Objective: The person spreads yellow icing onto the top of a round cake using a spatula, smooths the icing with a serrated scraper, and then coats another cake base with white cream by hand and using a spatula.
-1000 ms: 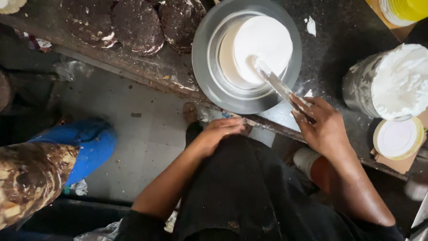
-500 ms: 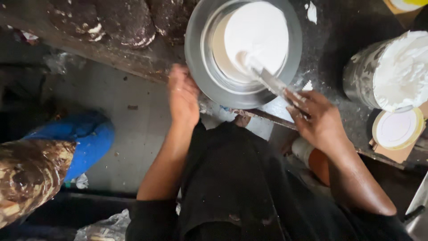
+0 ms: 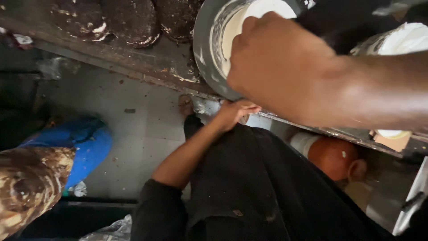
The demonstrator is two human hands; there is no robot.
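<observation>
1. Dark, smeared desk (image 3: 147,62) runs across the top of the view, its front edge slanting down toward the right.
2. Black cloth covers the person's lap (image 3: 249,187) in the lower middle, above a pale tiled floor (image 3: 133,134).
3. Right hand (image 3: 278,60) fills the upper right, close to the camera and blurred, curled into a loose fist over the grey round stand (image 3: 206,58). I cannot tell whether it holds anything, since the fingers face away.
4. Grey round stand sits on the desk near its front edge, carrying a white frosted cake (image 3: 249,18) that is partly hidden behind the right hand.
5. Three dark round cake layers (image 3: 129,22) lie on the desk to the left of the stand.
6. Blue bundle (image 3: 84,143) lies on the floor at the left, beside a brown mottled shape (image 3: 31,187).
7. White-smeared container (image 3: 397,40) stands at the right end of the desk, partly behind the forearm.
8. Orange rounded object (image 3: 332,154) sits below the desk edge at the right.
9. Left hand (image 3: 236,111) rests just under the desk edge, below the stand, fingers bent narrowly with nothing visibly in them.
</observation>
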